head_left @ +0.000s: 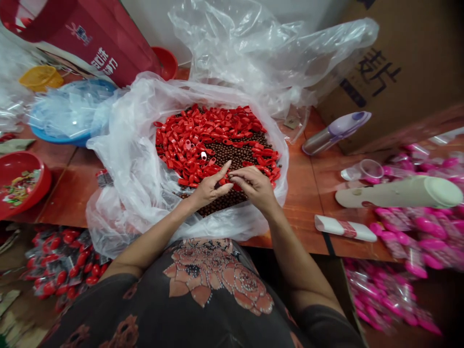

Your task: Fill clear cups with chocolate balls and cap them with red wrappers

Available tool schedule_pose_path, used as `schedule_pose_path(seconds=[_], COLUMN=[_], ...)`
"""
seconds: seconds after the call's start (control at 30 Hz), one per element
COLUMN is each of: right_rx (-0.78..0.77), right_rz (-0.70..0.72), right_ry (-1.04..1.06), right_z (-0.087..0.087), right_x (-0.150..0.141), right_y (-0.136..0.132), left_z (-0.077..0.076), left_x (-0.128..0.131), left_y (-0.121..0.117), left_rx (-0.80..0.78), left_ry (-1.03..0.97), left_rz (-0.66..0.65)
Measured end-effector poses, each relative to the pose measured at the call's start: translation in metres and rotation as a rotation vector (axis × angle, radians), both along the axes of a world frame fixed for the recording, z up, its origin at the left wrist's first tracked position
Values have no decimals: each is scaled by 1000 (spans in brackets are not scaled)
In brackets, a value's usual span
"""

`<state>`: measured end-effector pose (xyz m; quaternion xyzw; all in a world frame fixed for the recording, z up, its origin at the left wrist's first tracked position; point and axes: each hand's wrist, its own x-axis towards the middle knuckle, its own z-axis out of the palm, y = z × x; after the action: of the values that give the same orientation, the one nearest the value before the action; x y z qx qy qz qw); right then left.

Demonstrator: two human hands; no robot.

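A heap of small red plastic pieces and brown beads lies in a spread white plastic bag. Over the near part of this heap is my left hand, with thumb and forefinger stretched apart. Red shows between them, but whether a piece is held or lies behind is unclear. My right hand meets it from the right, fingertips pinched together close to the left thumb. Whatever is in that pinch is too small to name. A single white piece lies among the red ones.
Left are a blue basin of clear packets and a red bowl. A purple-topped flask, a pale green bottle and a white roll lie right, near pink packed items. Behind stands a cardboard box.
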<state>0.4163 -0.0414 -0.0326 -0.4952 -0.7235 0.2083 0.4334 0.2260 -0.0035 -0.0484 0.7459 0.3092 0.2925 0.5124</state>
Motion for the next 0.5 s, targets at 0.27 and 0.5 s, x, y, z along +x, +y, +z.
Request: schedule_pose_path(seconds=[0.27, 0.5], right_rx=[7, -297], right_rz=[191, -257], right_ry=[-230, 581], right_z=[12, -6], right_x=[0, -20], right_y=[-11, -23], left_z=[0, 13], left_x=[5, 10], left_y=[1, 0], left_rx=[-54, -491], left_ry=[-63, -269], left_rz=[22, 151])
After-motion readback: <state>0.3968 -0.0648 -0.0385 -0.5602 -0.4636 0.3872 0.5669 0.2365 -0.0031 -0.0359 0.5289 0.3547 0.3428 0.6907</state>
